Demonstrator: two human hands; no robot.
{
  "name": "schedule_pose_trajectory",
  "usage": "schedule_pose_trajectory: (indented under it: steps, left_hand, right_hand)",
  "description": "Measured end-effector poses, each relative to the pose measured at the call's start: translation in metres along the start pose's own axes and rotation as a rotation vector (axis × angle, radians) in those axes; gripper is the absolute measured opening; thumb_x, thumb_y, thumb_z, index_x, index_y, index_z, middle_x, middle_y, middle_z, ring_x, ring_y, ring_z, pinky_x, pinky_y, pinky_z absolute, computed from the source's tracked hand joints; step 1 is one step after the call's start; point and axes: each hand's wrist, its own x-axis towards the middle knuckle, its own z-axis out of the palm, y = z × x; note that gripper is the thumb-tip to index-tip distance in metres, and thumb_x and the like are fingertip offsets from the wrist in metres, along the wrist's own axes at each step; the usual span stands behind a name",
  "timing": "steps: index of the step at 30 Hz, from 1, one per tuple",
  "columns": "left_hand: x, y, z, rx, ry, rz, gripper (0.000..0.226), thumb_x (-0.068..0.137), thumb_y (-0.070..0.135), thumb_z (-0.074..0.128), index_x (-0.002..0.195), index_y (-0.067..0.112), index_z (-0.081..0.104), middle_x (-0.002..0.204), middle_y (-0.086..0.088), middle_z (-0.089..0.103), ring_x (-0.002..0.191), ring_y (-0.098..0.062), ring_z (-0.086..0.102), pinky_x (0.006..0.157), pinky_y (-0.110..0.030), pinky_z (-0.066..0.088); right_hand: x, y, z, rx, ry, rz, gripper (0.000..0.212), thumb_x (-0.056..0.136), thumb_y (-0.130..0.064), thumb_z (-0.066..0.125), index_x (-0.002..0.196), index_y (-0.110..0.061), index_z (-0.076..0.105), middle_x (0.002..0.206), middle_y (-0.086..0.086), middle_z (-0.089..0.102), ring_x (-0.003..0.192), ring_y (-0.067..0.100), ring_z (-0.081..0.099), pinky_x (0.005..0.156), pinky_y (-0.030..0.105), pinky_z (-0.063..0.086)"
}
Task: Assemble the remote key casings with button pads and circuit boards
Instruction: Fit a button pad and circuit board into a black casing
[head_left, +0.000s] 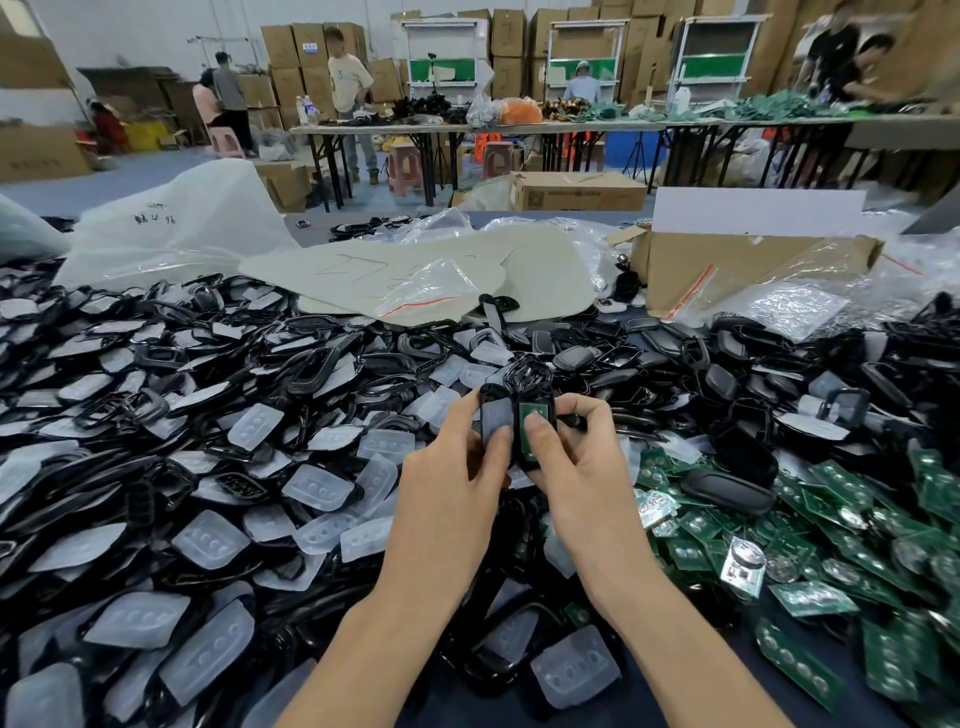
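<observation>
Above the middle of the table I hold two black key casing halves side by side. My left hand (447, 467) grips the left casing half (493, 415), which has a translucent button pad in it, thumb pressed on the pad. My right hand (576, 462) grips the right casing half (535, 441), with a green circuit board (535, 413) seated in it and my thumb on the board. A heap of translucent button pads (208, 540) and black casing frames (311, 369) covers the left. Green circuit boards (831, 561) lie piled at the right.
A cardboard box (727, 265) and clear plastic bags (779, 306) stand behind the pile at right. A big white bag (176, 223) and grey sheets (395, 270) lie at the back. One closed black fob (727, 491) rests on the boards. People work at far tables (519, 127).
</observation>
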Motion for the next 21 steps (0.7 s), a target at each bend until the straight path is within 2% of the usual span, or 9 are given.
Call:
schedule_pose_trajectory:
  steps: [3, 7, 10, 13, 15, 17, 19, 21]
  left_hand:
    - [-0.0008, 0.0013, 0.0003, 0.045, 0.009, 0.033, 0.009, 0.099, 0.024, 0.061, 0.105, 0.031, 0.057, 0.065, 0.029, 0.057, 0.053, 0.000, 0.052, 0.050, -0.011, 0.034]
    - [-0.0003, 0.0004, 0.0006, 0.081, 0.017, 0.037, 0.024, 0.099, 0.025, 0.059, 0.124, 0.027, 0.061, 0.061, 0.024, 0.055, 0.055, -0.001, 0.051, 0.054, -0.013, 0.036]
    - [-0.0002, 0.0023, -0.0006, 0.110, 0.015, 0.054, 0.028, 0.099, 0.021, 0.061, 0.127, 0.023, 0.062, 0.058, 0.024, 0.053, 0.054, 0.002, 0.051, 0.055, -0.010, 0.036]
    - [0.0002, 0.0029, -0.0016, 0.110, -0.013, 0.040, 0.036, 0.100, 0.019, 0.060, 0.136, 0.023, 0.059, 0.059, 0.025, 0.051, 0.058, 0.006, 0.053, 0.058, -0.006, 0.037]
    - [-0.0010, 0.0040, -0.0019, 0.136, -0.037, 0.052, 0.039, 0.101, 0.018, 0.055, 0.140, 0.021, 0.055, 0.068, 0.020, 0.055, 0.062, 0.006, 0.054, 0.062, -0.004, 0.037]
    - [-0.0023, 0.0039, -0.0020, 0.134, -0.070, 0.065, 0.044, 0.104, 0.019, 0.048, 0.148, 0.022, 0.048, 0.083, 0.009, 0.063, 0.069, -0.001, 0.056, 0.068, -0.010, 0.042]
    - [-0.0046, 0.0031, -0.0019, 0.109, -0.140, 0.056, 0.049, 0.105, 0.018, 0.041, 0.154, 0.028, 0.038, 0.103, 0.001, 0.067, 0.089, -0.013, 0.062, 0.081, -0.028, 0.051]
    - [-0.0058, 0.0036, -0.0025, 0.095, -0.219, 0.044, 0.054, 0.106, 0.014, 0.037, 0.156, 0.033, 0.031, 0.114, 0.000, 0.063, 0.104, -0.015, 0.060, 0.092, -0.037, 0.049]
  right_hand:
    - [-0.0035, -0.0014, 0.0028, -0.056, -0.020, -0.017, 0.014, 0.103, -0.019, 0.056, 0.113, -0.028, 0.053, 0.104, -0.004, 0.075, 0.106, 0.008, 0.068, 0.090, 0.023, 0.054]
    - [-0.0055, -0.0032, 0.0058, -0.166, -0.095, -0.031, 0.033, 0.107, -0.022, 0.047, 0.139, -0.021, 0.054, 0.130, -0.007, 0.067, 0.125, 0.007, 0.059, 0.107, 0.030, 0.046]
    - [-0.0061, -0.0013, 0.0055, -0.111, -0.153, 0.012, 0.032, 0.108, -0.020, 0.043, 0.134, -0.031, 0.058, 0.127, -0.021, 0.067, 0.122, -0.006, 0.057, 0.103, 0.016, 0.045]
    - [-0.0047, 0.0004, 0.0041, -0.061, -0.185, 0.065, 0.039, 0.108, -0.019, 0.043, 0.146, -0.021, 0.050, 0.143, -0.010, 0.059, 0.133, 0.001, 0.051, 0.114, 0.029, 0.041]
    - [-0.0042, 0.0000, 0.0035, -0.031, -0.208, 0.060, 0.035, 0.107, -0.014, 0.045, 0.137, -0.029, 0.057, 0.133, -0.015, 0.065, 0.127, -0.001, 0.056, 0.109, 0.024, 0.045]
    - [-0.0038, -0.0011, 0.0030, -0.028, -0.210, 0.061, 0.035, 0.106, -0.011, 0.048, 0.130, -0.035, 0.059, 0.126, -0.020, 0.069, 0.121, -0.004, 0.060, 0.101, 0.018, 0.047]
    - [-0.0031, -0.0002, 0.0019, -0.051, -0.187, 0.047, 0.038, 0.104, -0.009, 0.053, 0.130, -0.036, 0.058, 0.124, -0.019, 0.069, 0.118, -0.006, 0.060, 0.099, 0.015, 0.047]
    - [-0.0020, 0.0007, 0.0013, -0.039, -0.161, 0.053, 0.038, 0.101, -0.007, 0.057, 0.125, -0.036, 0.059, 0.120, -0.018, 0.071, 0.115, -0.006, 0.062, 0.095, 0.013, 0.048]
